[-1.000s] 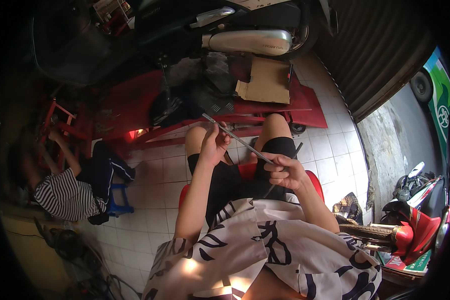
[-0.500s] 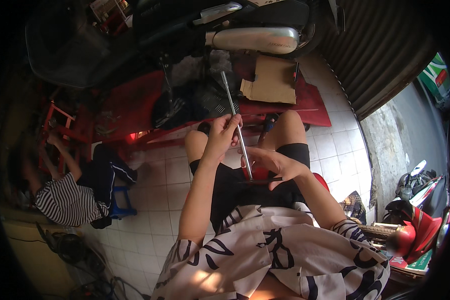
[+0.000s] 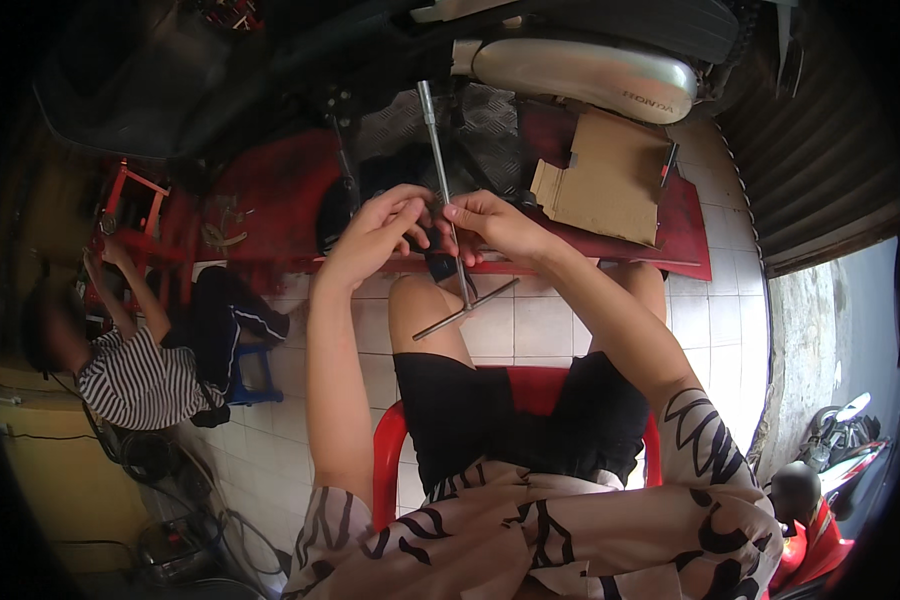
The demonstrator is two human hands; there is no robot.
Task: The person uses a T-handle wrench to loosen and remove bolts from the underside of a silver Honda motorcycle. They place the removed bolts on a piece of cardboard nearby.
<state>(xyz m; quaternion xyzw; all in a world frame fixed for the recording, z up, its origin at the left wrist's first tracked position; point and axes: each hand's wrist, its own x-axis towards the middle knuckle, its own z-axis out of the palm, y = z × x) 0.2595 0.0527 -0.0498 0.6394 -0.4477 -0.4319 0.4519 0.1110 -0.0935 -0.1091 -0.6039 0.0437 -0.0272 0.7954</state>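
Note:
A long steel T-handle socket wrench (image 3: pixel 433 135) stands out in front of me, socket end toward the scooter, crossbar toward my knees. My right hand (image 3: pixel 495 225) pinches its shaft around the middle. Just left of the shaft, my left hand (image 3: pixel 375 230) has its fingers loosely curved and apart, apparently holding nothing. Beyond them a dark scooter (image 3: pixel 590 72) with a silver exhaust sits over a red lift platform (image 3: pixel 250 170), on which a torn cardboard piece (image 3: pixel 605 175) lies.
I sit on a red plastic chair (image 3: pixel 390 450). At left a co-worker (image 3: pixel 140 380) in a striped shirt sits on a blue stool (image 3: pixel 255 370) by a red metal frame (image 3: pixel 130 205), with hoses below. A rolling shutter (image 3: pixel 820 180) and parked motorbikes (image 3: pixel 835 480) are at right.
The wrench's socket end has swung upward in view and its crossbar now shows. My right hand has moved up onto the shaft; my left hand has let go of it and shifted left.

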